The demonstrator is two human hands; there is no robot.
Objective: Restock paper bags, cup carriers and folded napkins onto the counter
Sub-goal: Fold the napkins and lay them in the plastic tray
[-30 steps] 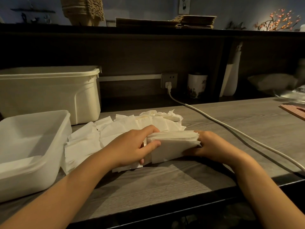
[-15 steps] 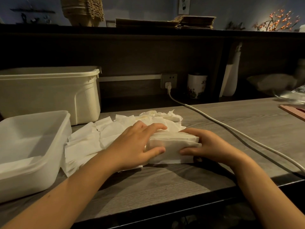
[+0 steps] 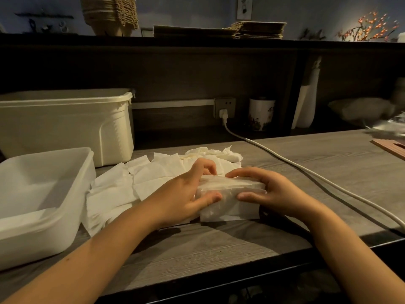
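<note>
A stack of folded white napkins [image 3: 230, 198] stands on the grey wooden counter [image 3: 219, 249]. My left hand [image 3: 186, 194] grips its left end, thumb on the front and fingers over the top. My right hand [image 3: 269, 191] clasps its right end the same way. More loose white napkins [image 3: 122, 189] lie spread out on the counter behind and to the left. On the high shelf at the back sit a stack of cup carriers [image 3: 109, 14] and flat brown paper bags [image 3: 258, 29].
An empty white plastic tub [image 3: 41, 205] sits at the left, with a taller cream bin [image 3: 65, 126] behind it. A white power cable [image 3: 306, 172] runs from the wall socket [image 3: 224, 105] across the counter to the right. A printed cup [image 3: 260, 114] stands beneath the shelf.
Both hands have shifted from the stack's sides up onto its top and front, pressing it square. The stack has stayed in about the same place on the counter.
</note>
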